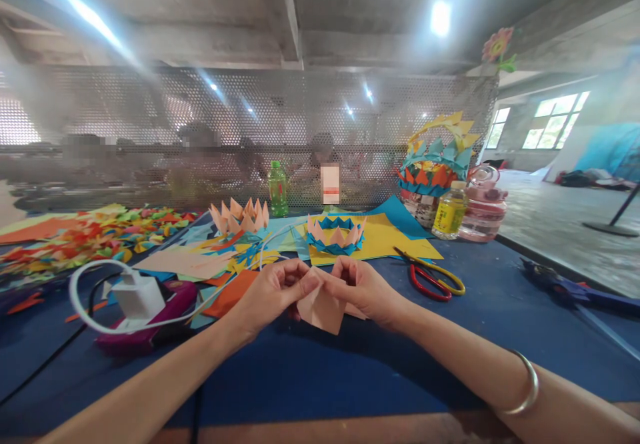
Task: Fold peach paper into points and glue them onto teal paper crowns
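Observation:
Between my two hands is a piece of peach paper, partly folded, held above the front of the blue table. My left hand pinches its upper left edge with thumb and fingers. On the other side, my right hand grips the upper right edge; a silver bangle circles that wrist. More peach paper shows just behind the right fingers. Beyond the hands sits a ring of folded blue and peach paper points on yellow sheets. A peach folded-paper crown stands farther left.
Scissors with red and yellow handles lie to the right. At left are a purple power strip with a white charger and cable, and a heap of folded paper pieces. Bottles and a paper basket stand at the back right.

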Tool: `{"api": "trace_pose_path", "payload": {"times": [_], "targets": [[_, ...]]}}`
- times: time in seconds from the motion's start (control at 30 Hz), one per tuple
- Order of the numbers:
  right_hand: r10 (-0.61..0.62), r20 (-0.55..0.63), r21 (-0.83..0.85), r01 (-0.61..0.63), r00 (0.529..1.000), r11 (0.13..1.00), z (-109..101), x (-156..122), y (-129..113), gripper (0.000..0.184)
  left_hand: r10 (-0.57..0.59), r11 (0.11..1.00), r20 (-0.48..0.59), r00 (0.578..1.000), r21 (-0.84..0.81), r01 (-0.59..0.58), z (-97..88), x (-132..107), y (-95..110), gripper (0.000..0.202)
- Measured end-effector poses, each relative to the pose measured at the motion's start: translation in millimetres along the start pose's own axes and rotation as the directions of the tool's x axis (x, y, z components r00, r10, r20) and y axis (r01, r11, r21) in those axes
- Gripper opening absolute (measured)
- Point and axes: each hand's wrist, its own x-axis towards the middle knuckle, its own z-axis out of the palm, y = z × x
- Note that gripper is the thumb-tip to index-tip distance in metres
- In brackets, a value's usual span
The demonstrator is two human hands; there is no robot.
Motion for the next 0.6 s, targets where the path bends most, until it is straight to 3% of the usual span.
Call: {"api": "trace_pose_path", "payload": {"times": [0.13,0.23,0.47,0.6], "targets": [[-0.051,-0.012,0.049,0.051,0.999,0.997,-1.7,2.9,1.4,0.037,0.033,0.999,-0.036,0.999,0.034,-0.032,-0.5,0.2,-1.3,0.043],[-0.066,-0.024,0.098,0.068,0.998,0.993,-3.3,4.3,2.5,0.045,0.066,0.996,-0.050,0.997,0.062,-0.063,-1.4,0.8,-3.2,0.038],[0.092,0.134,0.259,-0.124,0.987,0.958,-5.9,2.3,0.1,0.052,0.164,0.980,-0.062,0.985,0.125,-0.155,-3.4,2.7,-3.3,0.025],[0.090,0.098,0.211,-0.109,0.991,0.971,-6.5,2.4,0.6,0.053,0.159,0.983,-0.058,0.986,0.107,-0.152,-3.5,2.6,-3.6,0.024]]}}
